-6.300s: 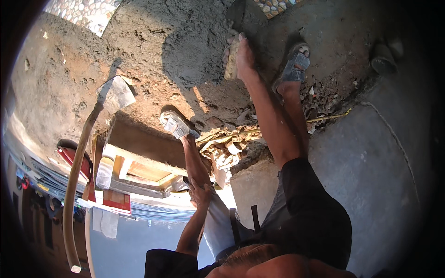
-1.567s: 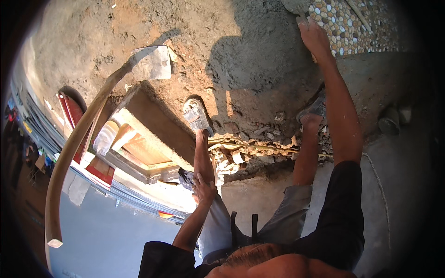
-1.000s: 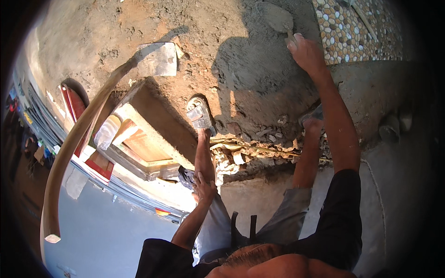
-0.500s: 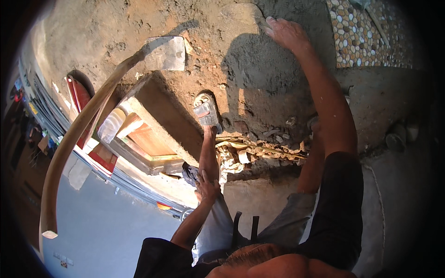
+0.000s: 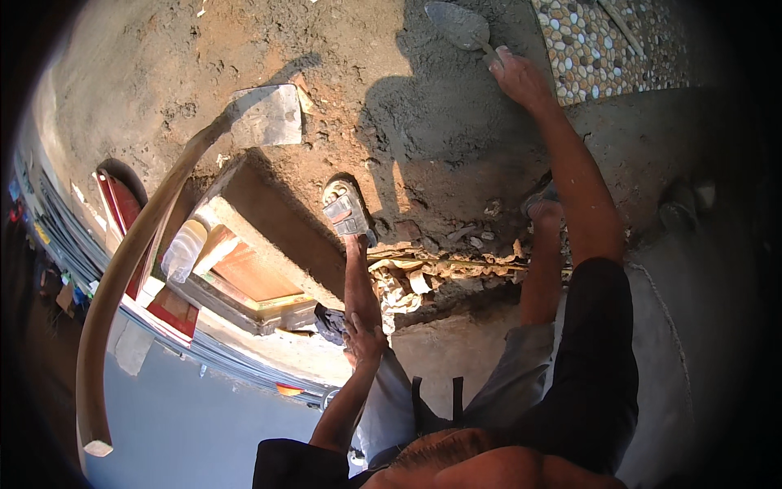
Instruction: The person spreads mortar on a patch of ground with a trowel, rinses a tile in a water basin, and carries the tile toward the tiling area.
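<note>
My right hand [image 5: 521,80] reaches far forward and is closed round the handle of a pointed trowel [image 5: 459,26]. The trowel's blade lies on or just over wet grey mortar [image 5: 464,106], close to a pebbled panel [image 5: 590,49]; contact is hard to tell. My left hand [image 5: 364,338] rests on my left lower leg just below the knee, fingers apart, with no tool in it. Left of my sandalled foot [image 5: 346,210], a hoe with a flat blade [image 5: 277,114] and a long curved wooden handle [image 5: 122,277] lies untouched.
A concrete block-like frame [image 5: 277,220] with a wooden panel stands left of my leg, a clear plastic container [image 5: 186,251] beside it. Broken rubble [image 5: 456,265] lines a ledge between my feet. Bundled pipes or rods [image 5: 61,220] run along the left. A rope [image 5: 672,326] lies right.
My right hand has drawn the trowel rightward over the mortar, nearer the pebbled panel. The whole view has shifted slightly. My left hand stays on my leg.
</note>
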A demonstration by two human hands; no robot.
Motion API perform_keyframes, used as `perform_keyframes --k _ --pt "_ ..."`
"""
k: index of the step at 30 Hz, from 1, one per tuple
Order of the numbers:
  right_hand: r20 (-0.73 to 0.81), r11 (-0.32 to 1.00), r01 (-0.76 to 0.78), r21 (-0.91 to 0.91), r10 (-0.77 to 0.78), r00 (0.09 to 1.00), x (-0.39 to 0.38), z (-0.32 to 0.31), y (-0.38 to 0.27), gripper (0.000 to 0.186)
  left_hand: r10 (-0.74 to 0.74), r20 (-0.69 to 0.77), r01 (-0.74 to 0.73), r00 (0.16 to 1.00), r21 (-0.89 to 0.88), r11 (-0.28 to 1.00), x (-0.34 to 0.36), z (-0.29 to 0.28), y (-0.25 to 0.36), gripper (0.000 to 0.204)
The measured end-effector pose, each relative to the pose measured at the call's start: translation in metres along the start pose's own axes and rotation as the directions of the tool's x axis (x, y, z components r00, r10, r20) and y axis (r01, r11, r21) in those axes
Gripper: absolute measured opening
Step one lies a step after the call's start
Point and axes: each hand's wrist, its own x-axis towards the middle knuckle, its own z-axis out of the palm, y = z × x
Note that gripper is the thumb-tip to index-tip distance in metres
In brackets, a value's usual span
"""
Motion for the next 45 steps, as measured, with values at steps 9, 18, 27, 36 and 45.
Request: perform_keyframes --k 9,18,27,36,45 --pt "-0.051 0.955 -0.259 0.143 0.269 0.962 0.022 0.005 0.064 0.057 0.007 -0.021 -0.007 1.0 0.013 1.0 0.002 0.001 0.001 0.08" --pt "-0.05 0.964 -0.169 0.204 0.183 0.982 0.012 -0.014 0.0 0.058 -0.009 -0.025 0.01 1.0 0.023 1.0 -0.007 0.001 0.005 0.078" --pt "-0.113 0.94 -0.268 0.211 0.295 0.949 0.052 0.023 0.092 0.057 0.007 -0.035 -0.003 0.999 0.102 0.995 -0.005 -0.01 0.02 0.079" --pt "0.045 0.982 -0.128 0.14 0.123 0.991 -0.019 -0.009 0.053 0.059 -0.007 -0.044 0.011 0.999 0.094 0.996 -0.005 0.001 0.014 0.079" --pt "-0.043 0.832 -0.343 0.437 0.4 0.915 0.011 0.043 0.042 0.056 0.015 -0.054 -0.011 0.998 0.083 0.996 -0.004 -0.001 0.011 0.079"
